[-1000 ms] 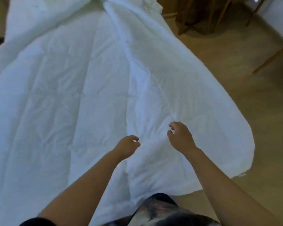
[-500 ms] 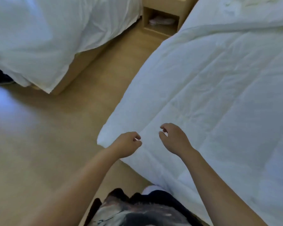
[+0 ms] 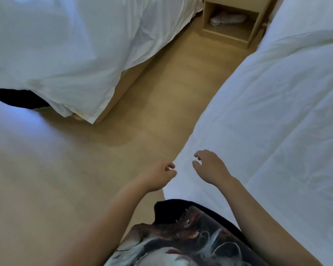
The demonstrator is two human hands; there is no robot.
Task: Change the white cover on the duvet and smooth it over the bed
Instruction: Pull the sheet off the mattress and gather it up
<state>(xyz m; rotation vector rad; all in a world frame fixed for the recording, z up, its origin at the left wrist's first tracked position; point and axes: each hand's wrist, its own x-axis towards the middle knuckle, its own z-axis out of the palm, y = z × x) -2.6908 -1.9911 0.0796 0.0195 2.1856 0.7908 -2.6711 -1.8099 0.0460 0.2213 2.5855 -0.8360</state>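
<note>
The wide white quilted duvet [image 3: 277, 131] fills the right side of the frame, spread over a bed, its rounded near corner hanging towards the tan floor [image 3: 65, 189] at lower centre. The left grip [image 3: 158, 177] sits at that corner's edge, over the floor, fingers loosely curled and holding nothing that can be seen; whether it touches the cloth I cannot tell. The right grip [image 3: 210, 167] is over the duvet just beside it, released, fingers loosely bent and apart. A second bed with rumpled white bedding [image 3: 65, 45] fills the upper left. At top centre, between the beds, stands a light wooden nightstand [image 3: 254, 25] with a pale pair of shoes [image 3: 227, 19] on its open shelf. A dark patterned shirt [image 3: 181, 237] shows at the bottom edge.
</note>
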